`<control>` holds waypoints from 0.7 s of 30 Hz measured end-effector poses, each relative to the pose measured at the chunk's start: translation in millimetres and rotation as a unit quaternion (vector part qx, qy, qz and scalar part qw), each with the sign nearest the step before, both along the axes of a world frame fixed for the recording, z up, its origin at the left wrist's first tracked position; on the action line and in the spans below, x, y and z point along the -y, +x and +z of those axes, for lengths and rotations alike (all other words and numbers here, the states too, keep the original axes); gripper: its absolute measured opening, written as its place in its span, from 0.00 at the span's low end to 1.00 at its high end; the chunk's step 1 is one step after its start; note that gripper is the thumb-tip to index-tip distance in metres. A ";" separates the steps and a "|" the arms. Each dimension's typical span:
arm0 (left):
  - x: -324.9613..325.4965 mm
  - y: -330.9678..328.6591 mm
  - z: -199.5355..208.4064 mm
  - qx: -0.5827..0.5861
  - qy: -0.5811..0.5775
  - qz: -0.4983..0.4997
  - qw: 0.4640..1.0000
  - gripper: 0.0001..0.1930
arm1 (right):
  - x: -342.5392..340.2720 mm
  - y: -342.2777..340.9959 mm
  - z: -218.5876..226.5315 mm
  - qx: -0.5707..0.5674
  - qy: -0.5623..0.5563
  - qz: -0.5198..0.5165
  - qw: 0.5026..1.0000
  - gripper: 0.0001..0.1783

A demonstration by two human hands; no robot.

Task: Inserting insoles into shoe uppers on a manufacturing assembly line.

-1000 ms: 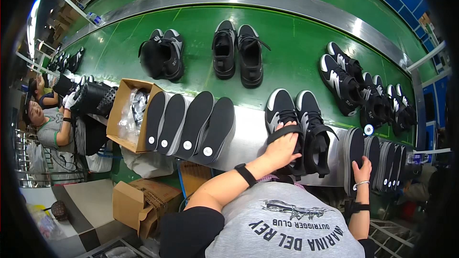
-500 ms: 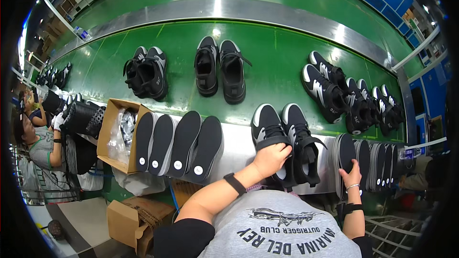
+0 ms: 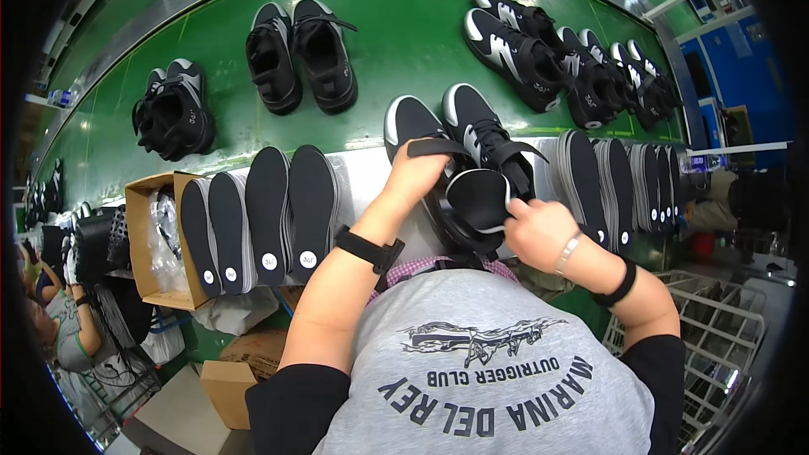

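Observation:
A pair of black sneakers with silver-white toes stands right in front of me. My left hand [image 3: 419,175] is closed on the strap of the left sneaker [image 3: 410,122], pulling it up at the opening. In my right hand [image 3: 541,234] is a black insole [image 3: 479,199] with a pale edge, pinched at its side. The insole is bent and sits over the left sneaker's opening; how far it reaches inside is hidden. Against its right side stands the other sneaker [image 3: 479,126], its strap [image 3: 516,152] loose at the top.
Insole stacks stand on the left [image 3: 268,219] and right [image 3: 580,177] of the metal ledge. An open carton [image 3: 198,285] with clear plastic sits beyond the left stacks. More sneakers [image 3: 271,63] rest on the green belt [image 3: 388,42]. Another person [image 3: 74,333] works at far left.
My right hand has left the insole stack on the right and come to the left sneaker with an insole in it. My left hand stays at the strap. The whole view has shifted.

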State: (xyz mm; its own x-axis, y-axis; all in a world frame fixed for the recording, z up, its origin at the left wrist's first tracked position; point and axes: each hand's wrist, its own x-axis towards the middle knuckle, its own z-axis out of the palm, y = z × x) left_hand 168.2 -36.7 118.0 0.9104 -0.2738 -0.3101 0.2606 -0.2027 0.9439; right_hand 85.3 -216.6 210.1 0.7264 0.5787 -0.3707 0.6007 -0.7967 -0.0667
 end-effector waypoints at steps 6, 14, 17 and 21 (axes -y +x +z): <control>-4.5 -11.8 -9.0 0.053 -0.049 0.052 0.996 0.09 | -18.6 -1.7 13.9 -0.068 -0.067 0.037 0.995 0.06; 8.5 -28.7 -20.7 0.148 0.027 0.068 0.986 0.07 | -42.0 3.3 -21.3 -0.080 -0.068 -0.037 0.994 0.08; 11.0 -27.6 -16.5 0.149 0.018 0.068 0.986 0.07 | -52.9 0.6 -55.4 -0.076 -0.022 -0.099 0.992 0.09; 8.8 -28.4 -13.4 0.148 0.032 0.102 0.983 0.07 | -51.9 5.7 -64.2 -0.033 0.026 -0.118 0.992 0.11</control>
